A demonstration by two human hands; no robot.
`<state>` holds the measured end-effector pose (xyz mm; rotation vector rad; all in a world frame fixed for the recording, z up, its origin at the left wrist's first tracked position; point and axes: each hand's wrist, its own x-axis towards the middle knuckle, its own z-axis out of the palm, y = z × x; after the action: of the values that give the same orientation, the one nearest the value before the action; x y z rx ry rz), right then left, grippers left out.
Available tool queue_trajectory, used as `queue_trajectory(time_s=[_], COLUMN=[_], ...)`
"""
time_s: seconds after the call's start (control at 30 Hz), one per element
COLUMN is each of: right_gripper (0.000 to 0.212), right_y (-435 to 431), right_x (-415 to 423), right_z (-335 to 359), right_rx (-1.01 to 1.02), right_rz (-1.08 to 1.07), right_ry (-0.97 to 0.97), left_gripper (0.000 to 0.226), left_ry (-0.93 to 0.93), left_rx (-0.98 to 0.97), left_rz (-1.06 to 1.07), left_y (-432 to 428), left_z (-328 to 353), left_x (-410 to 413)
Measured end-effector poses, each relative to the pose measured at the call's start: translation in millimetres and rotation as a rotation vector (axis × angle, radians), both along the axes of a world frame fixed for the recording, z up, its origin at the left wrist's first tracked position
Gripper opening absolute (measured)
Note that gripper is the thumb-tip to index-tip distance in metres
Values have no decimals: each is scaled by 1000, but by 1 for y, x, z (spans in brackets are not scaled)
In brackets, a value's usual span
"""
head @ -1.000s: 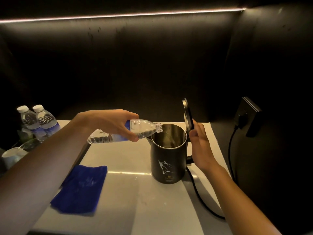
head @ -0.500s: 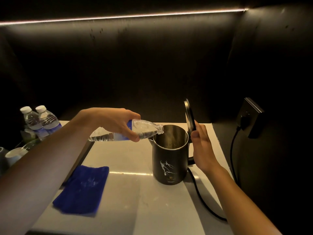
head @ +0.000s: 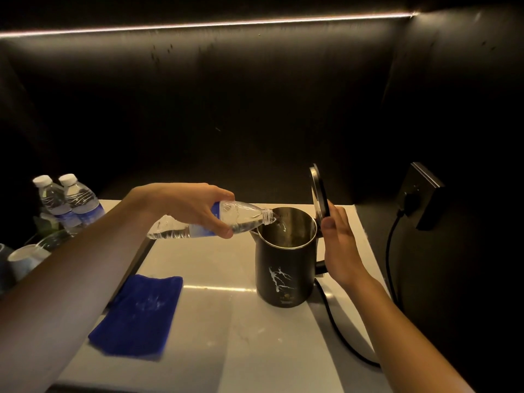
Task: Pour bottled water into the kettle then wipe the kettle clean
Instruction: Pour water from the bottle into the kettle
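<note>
A black kettle [head: 285, 275] with a white marbled mark stands on the white counter [head: 224, 336], its lid [head: 319, 194] swung upright. My left hand [head: 192, 207] grips a clear water bottle [head: 241, 218] with a blue label, tipped almost level, its uncapped neck over the kettle's rim. A thin stream of water runs into the steel interior. My right hand [head: 338, 248] rests flat against the upright lid and the handle side, fingers straight. A blue cloth [head: 139, 313] lies flat on the counter at the front left.
Two capped water bottles [head: 68, 202] stand at the back left, with white cups [head: 25, 258] in front of them. A black cord [head: 340, 330] runs from the kettle along the counter's right side toward a wall socket [head: 419, 194]. Dark walls enclose the nook.
The bottle's neck has moved further over the kettle's opening and tipped slightly more, and water now flows out. My right hand has stayed against the lid.
</note>
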<state>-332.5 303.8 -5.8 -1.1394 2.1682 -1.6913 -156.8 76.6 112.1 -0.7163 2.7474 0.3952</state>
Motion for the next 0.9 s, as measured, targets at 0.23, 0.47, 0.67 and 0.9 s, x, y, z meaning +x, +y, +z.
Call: queue_trajectory(time_s=[0.23,0.47,0.67,0.9], right_gripper=[102,104,107,103], right_y=[0,0,1,1], right_x=[3,4,8,9], right_z=[2,3,7,8], right_rx=[-13,-28,-35,-22], right_rz=[0,0,10,4], right_ry=[-26,-26,-50,-34], left_gripper=[105,91,112,64], left_ry=[32,154,331,793], left_rx=[55,140,280,494], left_rz=[0,28,41,101], left_y=[-2,3,5,9], left_z=[-1,-22,-47,-94], left_x=[6,11,19,29])
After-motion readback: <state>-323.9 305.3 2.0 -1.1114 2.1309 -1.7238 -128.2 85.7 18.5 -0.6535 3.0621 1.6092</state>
